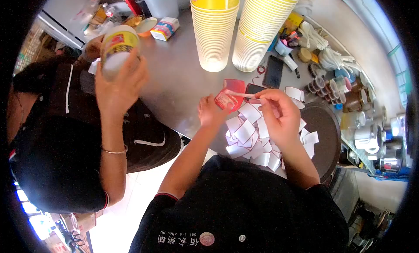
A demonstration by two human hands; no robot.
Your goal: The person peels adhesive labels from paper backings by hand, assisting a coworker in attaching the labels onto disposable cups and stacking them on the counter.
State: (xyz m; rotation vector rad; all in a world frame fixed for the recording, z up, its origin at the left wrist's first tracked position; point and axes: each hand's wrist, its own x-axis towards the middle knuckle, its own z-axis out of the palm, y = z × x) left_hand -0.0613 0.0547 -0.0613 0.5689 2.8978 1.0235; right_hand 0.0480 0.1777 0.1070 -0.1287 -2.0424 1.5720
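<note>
My left hand [211, 111] is at the lower left edge of a small red label-like piece with pale print [231, 95]; its fingers look closed on that edge, though they are slightly blurred. My right hand [281, 115] pinches a thin white strip [242, 94] between thumb and fingers. The strip points left, across the red piece. Below my hands lies a loose pile of white paper pieces [251, 135], some with dark edges.
Two tall stacks of paper cups [214, 39] [262, 30] stand behind. To the left, a co-worker's hands hold a printed tub [118, 47]. A phone [273, 71], a dark round tray [327, 135], a tissue box [165, 28] and stacked small containers [323, 84] are around the metal table [174, 78].
</note>
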